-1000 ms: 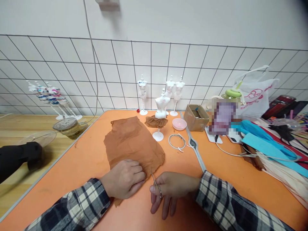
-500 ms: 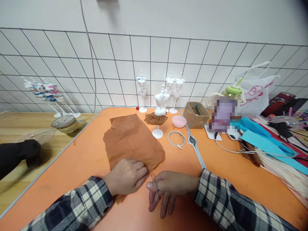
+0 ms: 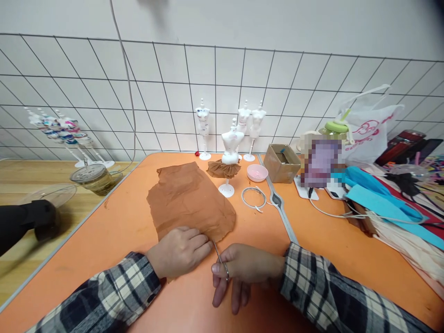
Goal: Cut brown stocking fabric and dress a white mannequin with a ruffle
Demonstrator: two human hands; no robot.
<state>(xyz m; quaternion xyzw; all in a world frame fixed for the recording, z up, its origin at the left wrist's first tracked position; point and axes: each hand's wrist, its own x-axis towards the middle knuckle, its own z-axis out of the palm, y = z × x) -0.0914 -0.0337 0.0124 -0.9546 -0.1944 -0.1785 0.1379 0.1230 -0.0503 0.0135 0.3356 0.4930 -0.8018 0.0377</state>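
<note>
A crinkled brown sheet [image 3: 187, 199], paper or thin cloth, lies on the orange tabletop. My left hand [image 3: 182, 252] rests on its near edge, fingers closed over the edge, and a bit of the sheet shows beneath the palm. My right hand [image 3: 239, 266] holds small metal scissors [image 3: 218, 253], thumb and a finger at the handles, other fingers hanging loose. The scissor tips are at the sheet's near right edge, beside my left fingertips. Behind the sheet stands a small white dress form [image 3: 231, 143] wearing a ruffled brown skirt [image 3: 224, 169].
Right of the dress form are a pink bowl [image 3: 257, 173], a coil of wire [image 3: 254, 197] and a cardboard box [image 3: 281, 163]. Blue fabric [image 3: 385, 203] and a cable lie farther right. More dress forms [image 3: 203, 129] stand by the tiled wall. A lidded jar [image 3: 92, 179] is at left.
The scissor handles have drawn closer together in my right hand. My left hand stays on the sheet. The whole view has shifted slightly.
</note>
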